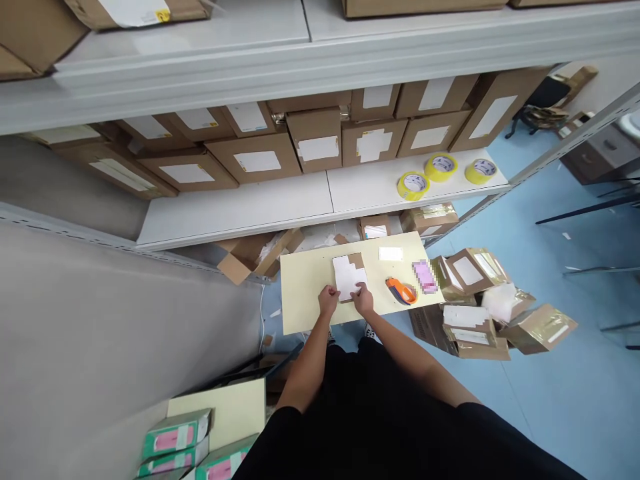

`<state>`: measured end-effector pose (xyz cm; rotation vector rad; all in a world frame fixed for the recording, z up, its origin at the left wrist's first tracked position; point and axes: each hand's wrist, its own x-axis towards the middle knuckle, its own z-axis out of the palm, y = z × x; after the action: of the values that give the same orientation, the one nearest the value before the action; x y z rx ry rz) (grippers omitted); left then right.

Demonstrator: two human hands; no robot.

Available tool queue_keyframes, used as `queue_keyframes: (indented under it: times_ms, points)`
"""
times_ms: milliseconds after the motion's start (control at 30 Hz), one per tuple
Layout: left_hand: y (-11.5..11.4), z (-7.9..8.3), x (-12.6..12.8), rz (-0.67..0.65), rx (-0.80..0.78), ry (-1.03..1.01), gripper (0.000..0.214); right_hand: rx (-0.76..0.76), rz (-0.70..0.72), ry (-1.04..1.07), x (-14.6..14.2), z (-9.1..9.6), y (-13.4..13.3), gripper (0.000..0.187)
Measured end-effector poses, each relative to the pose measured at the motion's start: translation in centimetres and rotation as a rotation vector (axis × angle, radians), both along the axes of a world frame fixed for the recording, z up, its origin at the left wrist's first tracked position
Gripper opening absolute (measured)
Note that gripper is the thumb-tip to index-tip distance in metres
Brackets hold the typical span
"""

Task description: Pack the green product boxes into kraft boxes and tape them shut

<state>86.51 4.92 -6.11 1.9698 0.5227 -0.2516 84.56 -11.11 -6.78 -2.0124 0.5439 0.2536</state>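
A small brown cardboard box [349, 275] with white labels on top lies on a pale yellow tabletop [305, 287]. My left hand [328, 299] grips its near left edge, fingers curled. My right hand [363, 297] holds its near right corner, fingers closed on it. An orange tape dispenser [401, 291] lies just right of my right hand, with a pink object [425, 276] beyond it and a white label [391, 253] further back.
Stacked brown boxes [315, 143] fill a white shelf [240, 210]; three yellow tape rolls [441, 167] sit at its right end. A heap of taped boxes [480, 307] lies on the blue floor at right. Green-and-pink packages [177, 437] sit at lower left.
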Motion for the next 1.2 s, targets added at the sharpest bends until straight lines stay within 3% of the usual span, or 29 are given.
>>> queue_keyframes:
  times_ms: [200, 533, 900, 1200]
  points:
    - [-0.3, -1.0, -0.5, 0.002, 0.057, -0.007, 0.016, -0.016, 0.125, 0.029, 0.0, -1.2, -0.9, 0.026]
    - [-1.1, -1.7, -1.1, 0.019, 0.139, -0.037, 0.014, -0.121, 0.277, 0.142, 0.6, -0.4, -1.7, 0.023]
    - [-0.6, -2.2, -0.6, -0.068, 0.183, 0.008, 0.011, -0.207, 0.286, 0.179, 0.6, -0.2, -1.2, 0.021]
    - [-0.7, -1.3, -0.5, -0.158, 0.220, 0.038, 0.010, -0.333, 0.285, 0.204, 0.3, 0.4, -0.4, 0.019]
